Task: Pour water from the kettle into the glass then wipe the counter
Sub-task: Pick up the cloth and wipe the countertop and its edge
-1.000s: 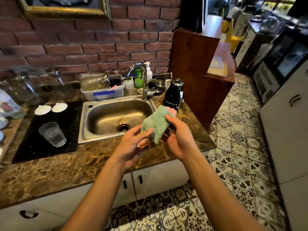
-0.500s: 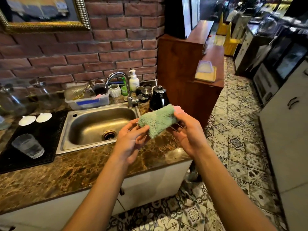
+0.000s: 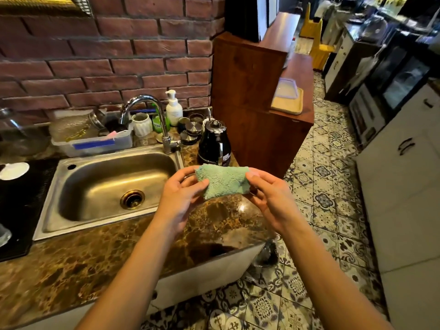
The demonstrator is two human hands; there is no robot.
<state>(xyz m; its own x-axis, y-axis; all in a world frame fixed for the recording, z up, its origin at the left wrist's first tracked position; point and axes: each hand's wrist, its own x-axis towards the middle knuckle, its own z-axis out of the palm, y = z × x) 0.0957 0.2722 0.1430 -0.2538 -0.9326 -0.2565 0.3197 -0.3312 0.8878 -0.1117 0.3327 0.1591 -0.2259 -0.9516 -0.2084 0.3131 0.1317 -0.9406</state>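
A folded green cloth [image 3: 222, 181] hangs in the air above the right end of the brown marble counter [image 3: 71, 265]. My left hand [image 3: 179, 201] pinches its left end and my right hand [image 3: 271, 196] pinches its right end. The black kettle [image 3: 214, 144] stands upright on the counter just behind the cloth, right of the sink. At the far left edge only a sliver of the glass [image 3: 3, 233] shows, on the black mat [image 3: 21, 206].
A steel sink [image 3: 104, 186] with a curved tap [image 3: 152, 120] lies left of my hands. Behind it stand a plastic tub [image 3: 92, 141], a soap pump bottle [image 3: 173, 108] and small jars. A wooden cabinet [image 3: 257, 110] rises right of the kettle. Patterned floor tiles [image 3: 319, 210] run right.
The view has swung right, pushing the glass to the frame's left edge. Both hands turned the cloth from upright to lying level between them, stretched a little wider.
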